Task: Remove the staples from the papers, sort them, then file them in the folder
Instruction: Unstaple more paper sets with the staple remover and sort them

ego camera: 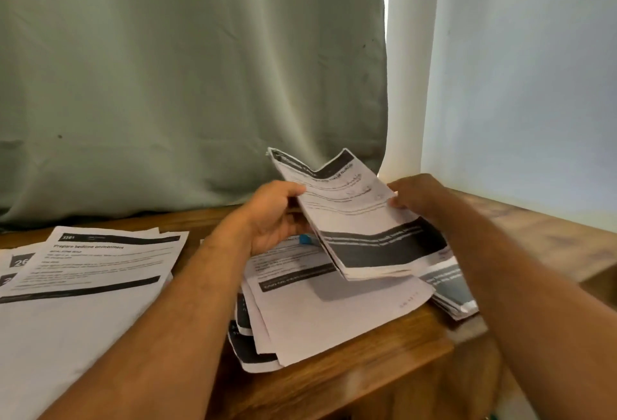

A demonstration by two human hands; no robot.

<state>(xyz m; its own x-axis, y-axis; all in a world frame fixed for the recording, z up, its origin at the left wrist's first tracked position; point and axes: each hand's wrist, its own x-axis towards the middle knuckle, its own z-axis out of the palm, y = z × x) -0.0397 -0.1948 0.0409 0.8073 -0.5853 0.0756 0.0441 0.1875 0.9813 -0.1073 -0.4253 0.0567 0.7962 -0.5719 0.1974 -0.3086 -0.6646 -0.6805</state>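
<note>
Head view, held bundle: both hands are lifting a thick, bent bundle of white printed sheets with black header bars [362, 226] above the brown wooden table [360, 366].
Left hand [275, 216]: it is gripping the bundle's left edge, thumb on top, fingers curled beneath.
Right hand [417, 197]: it is pinching the right edge, fingers closed on the paper.
Step, as I judge it: they are checking the bundle for a staple or squaring it for sorting.
Doing it well: flattening the bend first and keeping the corners aligned should be helping; no staple is showing clearly.
Middle pile of loose white sheets [320, 306]: it is lying directly under the bundle, fanned unevenly.
Left pile of white printed pages [83, 272]: it is sitting well apart, neater.
Small blue object [305, 238]: it is peeking out by the left hand; I cannot tell what it is.
Folder: not identifiable here.
</note>
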